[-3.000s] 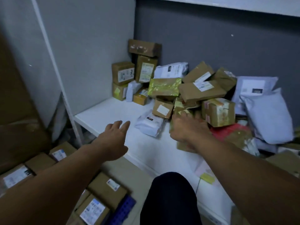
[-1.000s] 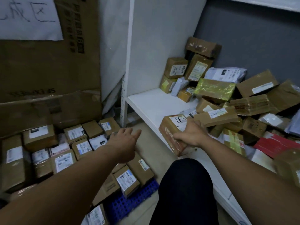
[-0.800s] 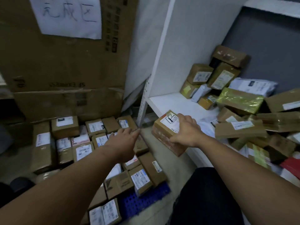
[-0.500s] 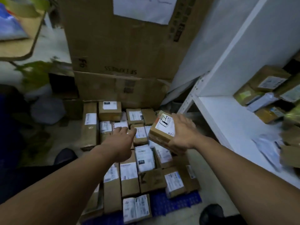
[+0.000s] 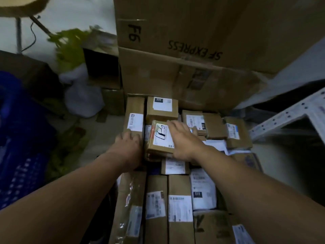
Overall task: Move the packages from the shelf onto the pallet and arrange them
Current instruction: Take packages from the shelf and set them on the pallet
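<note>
A brown box with a white label lies slightly tilted on top of the packages stacked on the floor. My right hand holds it at its right side, fingers stretched across the top. My left hand rests against the box's left side, its fingers on the end of a long brown box. Several labelled brown boxes lie in tight rows around and in front of it. They hide the pallet beneath them.
A large cardboard carton marked SF EXPRESS stands right behind the stack. The white shelf's perforated metal frame is at the right. A blue crate, a white bag and a green plant are at the left.
My right hand has carried the labelled box from the shelf leftward and lowered it onto the stacked packages. My left hand has come down beside it. The view has swung from the shelf to the stack.
</note>
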